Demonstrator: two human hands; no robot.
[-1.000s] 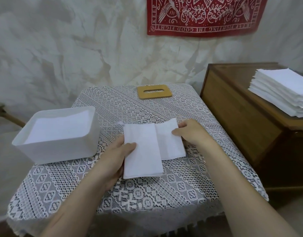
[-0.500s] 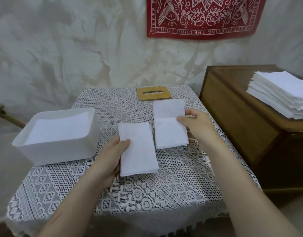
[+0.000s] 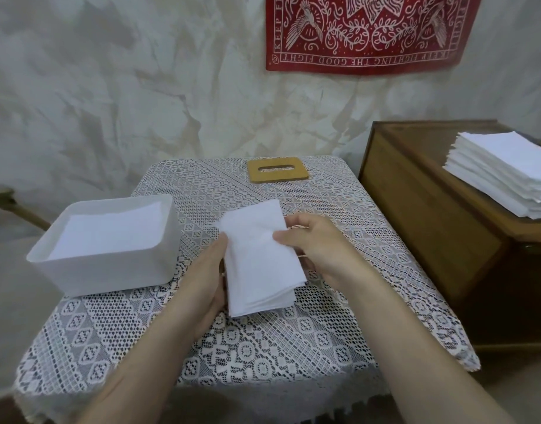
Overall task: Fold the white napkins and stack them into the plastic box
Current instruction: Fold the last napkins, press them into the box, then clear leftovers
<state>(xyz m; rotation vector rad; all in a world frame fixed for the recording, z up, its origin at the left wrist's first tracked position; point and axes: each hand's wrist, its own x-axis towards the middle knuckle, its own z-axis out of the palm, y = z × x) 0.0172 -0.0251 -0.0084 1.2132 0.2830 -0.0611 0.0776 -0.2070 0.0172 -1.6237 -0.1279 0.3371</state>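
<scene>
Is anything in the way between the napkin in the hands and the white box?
Nothing visible. Only bare lace tablecloth lies between the folded napkin and the plastic box, whose top is open.

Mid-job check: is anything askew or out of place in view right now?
Only minor: the folded napkins pinched between the left hand and right hand are not squared; their lower edges fan apart at the near right corner. The plastic box looks tidy.
</scene>
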